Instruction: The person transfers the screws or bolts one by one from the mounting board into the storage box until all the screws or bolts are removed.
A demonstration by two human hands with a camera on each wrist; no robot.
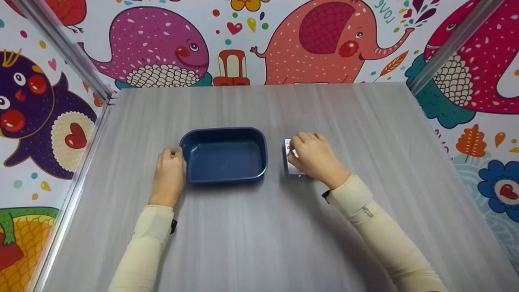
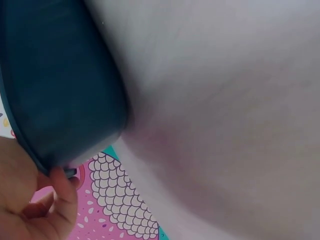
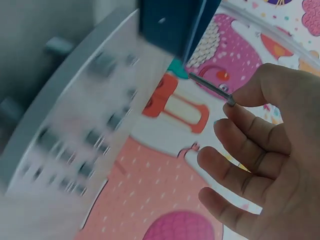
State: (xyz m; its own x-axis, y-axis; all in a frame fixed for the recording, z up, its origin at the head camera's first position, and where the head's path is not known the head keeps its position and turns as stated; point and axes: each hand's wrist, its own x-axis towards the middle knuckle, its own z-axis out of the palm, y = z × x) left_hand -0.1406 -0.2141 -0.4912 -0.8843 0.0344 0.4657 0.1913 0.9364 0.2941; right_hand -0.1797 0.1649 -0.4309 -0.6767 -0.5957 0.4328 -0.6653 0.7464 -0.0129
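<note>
A dark blue rectangular tray (image 1: 227, 158) with rounded corners lies on the table. At its left end, my left hand (image 1: 168, 174) grips the rim; the left wrist view shows thumb and fingers pinching the tray's end (image 2: 60, 85). To the tray's right sits a small silvery board (image 1: 294, 169), partly covered by my right hand (image 1: 316, 158). Seen from the right wrist, its pale face (image 3: 75, 125) carries holes and metal pegs of several sizes, somewhat blurred. Between thumb and index finger my right hand pinches a thin metal rod (image 3: 210, 87), apart from the board; the other fingers are loosely bent.
The grey wood-grain table (image 1: 243, 235) extends around both things. Walls printed with cartoon animals (image 1: 158, 44) stand at the back and sides, and a metal frame rail (image 1: 77, 178) runs along the left edge.
</note>
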